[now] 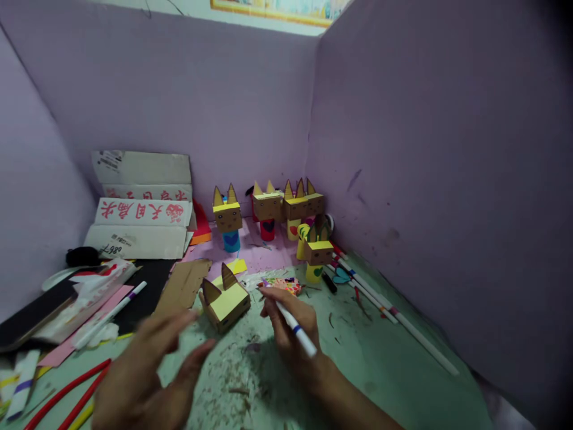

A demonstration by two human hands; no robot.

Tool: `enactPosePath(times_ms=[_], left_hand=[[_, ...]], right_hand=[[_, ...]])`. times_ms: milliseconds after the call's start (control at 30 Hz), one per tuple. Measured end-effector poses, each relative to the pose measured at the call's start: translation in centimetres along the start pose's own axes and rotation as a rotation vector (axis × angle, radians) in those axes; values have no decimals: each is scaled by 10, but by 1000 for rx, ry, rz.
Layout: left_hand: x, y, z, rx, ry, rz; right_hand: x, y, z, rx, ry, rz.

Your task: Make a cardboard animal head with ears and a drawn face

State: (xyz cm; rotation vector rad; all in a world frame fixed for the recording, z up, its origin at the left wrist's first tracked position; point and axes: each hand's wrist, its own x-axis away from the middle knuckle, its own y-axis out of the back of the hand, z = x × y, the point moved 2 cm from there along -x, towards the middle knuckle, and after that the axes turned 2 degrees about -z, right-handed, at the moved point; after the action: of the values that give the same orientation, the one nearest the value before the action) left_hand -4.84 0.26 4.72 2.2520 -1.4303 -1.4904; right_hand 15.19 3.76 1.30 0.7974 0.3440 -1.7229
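Our right hand (308,319) grips a white marker (293,325); our left hand (152,364), empty, holds thumb and fingers apart. At the left hand's two o'clock, an eared cardboard box (229,301) rests on the desk (358,358); we judge its sides, clear of the ears (228,276), best for bracing. A yellow-bodied figure (319,254) stands at the right's one o'clock.

A creased cardboard carton (142,210) with red printing stands before the purple wall (201,89), at the back left of the green desk (376,364). Two red strips (67,391) curve along the near left. White rods (405,328) lie beside the right wall (425,155). A yellow-edged picture (282,8) shows above.
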Motion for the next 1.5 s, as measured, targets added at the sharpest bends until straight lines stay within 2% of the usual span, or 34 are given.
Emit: enactPosePath(times_ms=[67, 100, 200, 300, 367, 467, 533, 633, 700, 767, 933, 1100, 1300, 1400, 1500], left_hand=[[8, -8, -27, 107, -81, 211], [11, -14, -38, 142, -62, 274], [16, -38, -62, 194, 105, 482], [12, -57, -65, 200, 281, 567], [6, -63, -60, 229, 337, 562], [-2, -64, -50, 206, 274, 468], [-3, -64, -42, 141, 182, 377], [2, -67, -32, 57, 41, 299], [8, -69, -29, 16, -56, 289], [14, -71, -29, -14, -134, 289], [15, -70, -29, -8, -219, 246], [14, -67, -29, 59, -174, 267], [22, -70, -32, -77, -274, 202], [22, -74, -33, -74, -246, 279], [19, -77, -33, 54, -76, 418]], right_hand=[[4, -2, -2, 105, 156, 16], [5, -3, -3, 166, 206, 2], [6, -3, -9, 338, 245, -88], [4, -3, -12, 382, 248, -98], [3, -1, -11, 301, 235, -41], [0, 1, -7, 42, 130, 37], [-3, 3, -6, -169, -55, -9], [-8, 2, -7, -444, -467, -131], [-11, 0, -7, -520, -664, -102], [-14, -1, -6, -515, -759, -33], [-16, 1, -3, -490, -801, -12], [-17, 4, -4, -513, -815, -117], [-15, 3, -2, -482, -816, -46], [-14, 3, 0, -459, -788, -27], [-14, 2, 1, -462, -731, -19]])
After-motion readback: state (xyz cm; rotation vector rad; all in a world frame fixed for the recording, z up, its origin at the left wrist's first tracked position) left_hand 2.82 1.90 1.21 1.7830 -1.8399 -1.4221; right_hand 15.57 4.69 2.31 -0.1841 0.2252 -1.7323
